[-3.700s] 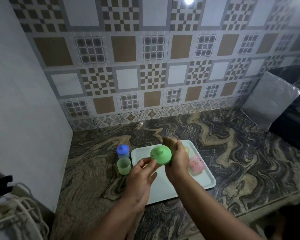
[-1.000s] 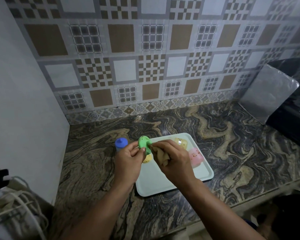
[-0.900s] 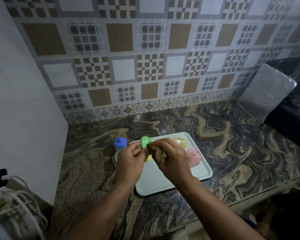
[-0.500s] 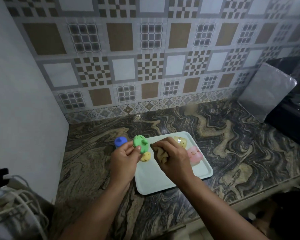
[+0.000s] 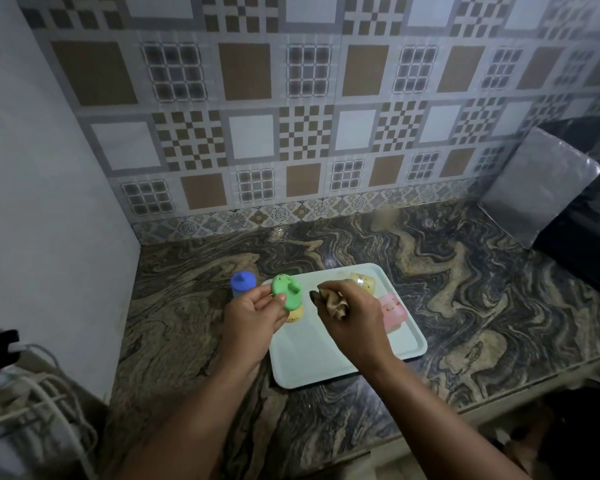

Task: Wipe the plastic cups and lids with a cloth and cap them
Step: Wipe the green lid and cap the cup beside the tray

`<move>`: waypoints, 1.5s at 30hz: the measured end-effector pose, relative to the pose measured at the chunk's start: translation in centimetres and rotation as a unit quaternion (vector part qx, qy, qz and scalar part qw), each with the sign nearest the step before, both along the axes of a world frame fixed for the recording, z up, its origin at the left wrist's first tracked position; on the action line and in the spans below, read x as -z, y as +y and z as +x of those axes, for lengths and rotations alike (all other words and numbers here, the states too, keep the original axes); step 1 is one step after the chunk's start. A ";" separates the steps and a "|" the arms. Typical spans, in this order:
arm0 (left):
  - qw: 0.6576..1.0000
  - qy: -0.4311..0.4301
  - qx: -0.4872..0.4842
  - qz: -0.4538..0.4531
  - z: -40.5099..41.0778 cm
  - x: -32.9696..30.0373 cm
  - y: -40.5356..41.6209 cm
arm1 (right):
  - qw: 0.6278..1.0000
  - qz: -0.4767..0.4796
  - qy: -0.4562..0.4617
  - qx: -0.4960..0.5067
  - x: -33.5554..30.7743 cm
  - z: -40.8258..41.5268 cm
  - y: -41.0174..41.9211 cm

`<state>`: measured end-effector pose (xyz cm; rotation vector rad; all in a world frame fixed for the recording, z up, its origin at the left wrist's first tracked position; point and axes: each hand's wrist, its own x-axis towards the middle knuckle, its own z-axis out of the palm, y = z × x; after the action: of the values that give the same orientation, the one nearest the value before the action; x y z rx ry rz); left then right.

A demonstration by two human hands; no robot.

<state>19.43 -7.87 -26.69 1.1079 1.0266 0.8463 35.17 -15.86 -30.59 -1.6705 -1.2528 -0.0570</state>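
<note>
My left hand (image 5: 253, 317) pinches a green spouted lid (image 5: 286, 293) above the left edge of the white tray (image 5: 312, 368). My right hand (image 5: 352, 323) grips a bunched brown cloth (image 5: 333, 301) just right of the lid, a small gap between them. A yellow lid (image 5: 296, 316) lies on the tray below the green one. A yellowish cup (image 5: 362, 281) and a pink cup (image 5: 392, 311) lie on the tray's far right part. A cup capped with a blue lid (image 5: 243, 284) stands on the counter left of the tray.
The marble counter (image 5: 465, 306) meets a plain wall on the left and a tiled wall behind. A grey board (image 5: 541, 188) leans at the far right beside a dark appliance (image 5: 589, 251). White cables (image 5: 32, 403) lie at the lower left.
The cloth has come off the green lid and my hands have drawn slightly apart. My left hand has carried the lid a little left, turning its spout side up.
</note>
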 end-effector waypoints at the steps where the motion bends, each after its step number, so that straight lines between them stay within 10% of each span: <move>1: 1.000 0.020 -0.006 0.002 0.1 0.3 0.1 | 0.999 0.026 -0.030 -0.035 -0.5 -0.8 -0.2; 14: 0.983 0.148 0.071 0.077 0.6 -1.3 -0.1 | 0.994 0.017 -0.099 -0.038 0.3 -1.5 0.2; 22: 0.889 0.345 0.234 0.189 0.4 -0.8 -1.1 | 0.995 -0.060 -0.069 0.043 -0.9 -1.5 1.1; 31: 0.974 0.178 0.116 0.075 -0.7 -0.6 0.0 | 0.882 -0.092 0.462 -0.003 -2.3 3.9 0.8; 36: 0.988 0.125 0.087 0.038 -0.6 -0.5 0.1 | 0.941 -0.014 0.337 -0.034 -2.0 0.0 0.0; 39: 0.987 0.128 0.093 0.040 -0.6 -0.5 0.2 | 0.989 0.009 0.114 -0.098 -1.4 -1.4 -0.5; 45: 0.993 0.089 0.071 0.015 -0.4 -0.6 1.2 | 0.992 0.037 -0.094 -0.081 -0.8 -1.9 -1.1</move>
<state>19.05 -6.71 -26.09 1.2829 1.0702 0.6600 33.26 -17.01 -29.82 -1.5217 -1.5048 -0.1637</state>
